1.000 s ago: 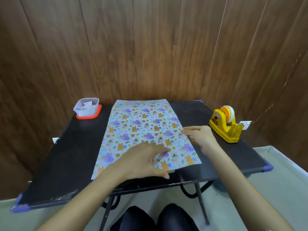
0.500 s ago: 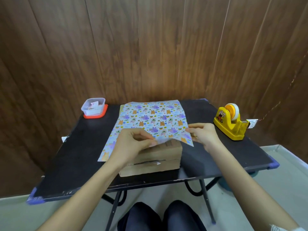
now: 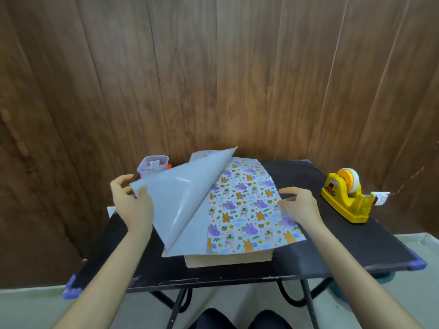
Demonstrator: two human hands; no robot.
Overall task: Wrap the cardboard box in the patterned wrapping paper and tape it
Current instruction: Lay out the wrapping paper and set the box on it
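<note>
Your left hand (image 3: 133, 203) held the left side of the sheet of patterned wrapping paper (image 3: 244, 210) raised off the bench. Its fingers were curled behind the sheet's corner and the thumb lay in front, so the hand was pinching the paper. That side was turned up and over toward the right, showing the paper's plain, glossy pale grey-blue underside. The right part of the sheet lay flat, with its print of purple and orange animals facing up.

Your right hand (image 3: 299, 206) was at the sheet's right edge, thumb and forefinger reaching left and touching it. I cannot tell whether they pinched the paper or only rested on it.

The flat brown cardboard box (image 3: 228, 259) lay under the sheet near the front edge of the black bench (image 3: 332, 245), about midway across it. Only the box's near side showed below the paper.

A yellow tape dispenser (image 3: 345, 200) with an orange-cored roll of tape stood on the right of the bench, well apart from the paper. A small clear plastic container (image 3: 153, 165) sat on a red lid at the back left, partly hidden by the raised sheet. Blue corner guards (image 3: 417, 264) capped the bench's front corners, and a dark wood-panelled wall (image 3: 213, 79) stood behind it.
</note>
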